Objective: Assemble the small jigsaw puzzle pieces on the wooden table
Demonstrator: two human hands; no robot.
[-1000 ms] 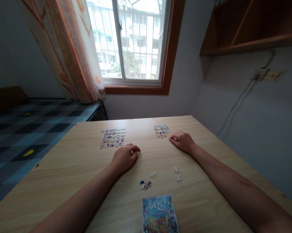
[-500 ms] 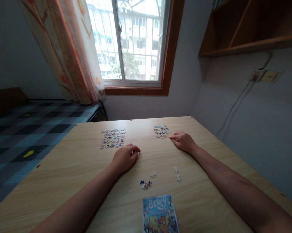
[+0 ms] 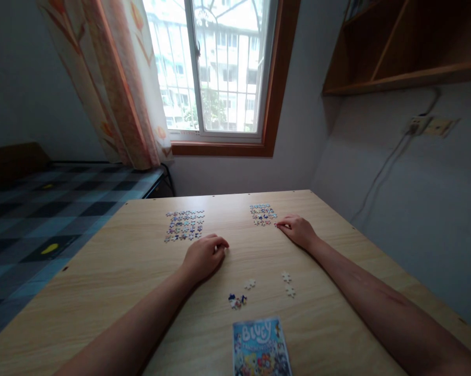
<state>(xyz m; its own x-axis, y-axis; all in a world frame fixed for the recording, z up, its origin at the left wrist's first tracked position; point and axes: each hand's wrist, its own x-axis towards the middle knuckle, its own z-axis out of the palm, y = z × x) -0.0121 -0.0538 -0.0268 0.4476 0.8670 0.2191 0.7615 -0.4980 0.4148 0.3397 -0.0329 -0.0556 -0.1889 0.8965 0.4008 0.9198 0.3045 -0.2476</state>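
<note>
My right hand (image 3: 297,228) reaches to the far right of the table, thumb and fingertips together on a small puzzle piece (image 3: 276,225). That piece lies at the lower right corner of a block of puzzle pieces (image 3: 263,214) set in rows. My left hand (image 3: 206,255) rests on the wood with its fingers curled in; its palm side is hidden, so I cannot see whether anything is inside. Just beyond it is a larger block of puzzle pieces (image 3: 184,225). Nearer to me lie a small heap of pieces (image 3: 237,301), pale pieces (image 3: 250,284) and two more pale pieces (image 3: 288,284).
A blue picture box marked "Bluey" (image 3: 261,347) lies at the near edge of view on the wooden table (image 3: 141,292). To the left is a bed with a checked cover (image 3: 74,209). A window (image 3: 220,78) and a wall shelf (image 3: 408,78) stand beyond.
The view has shifted slightly, moving everything a little down and right. Both hands keep nearly the same places, with the right fingertips still at the small piece.
</note>
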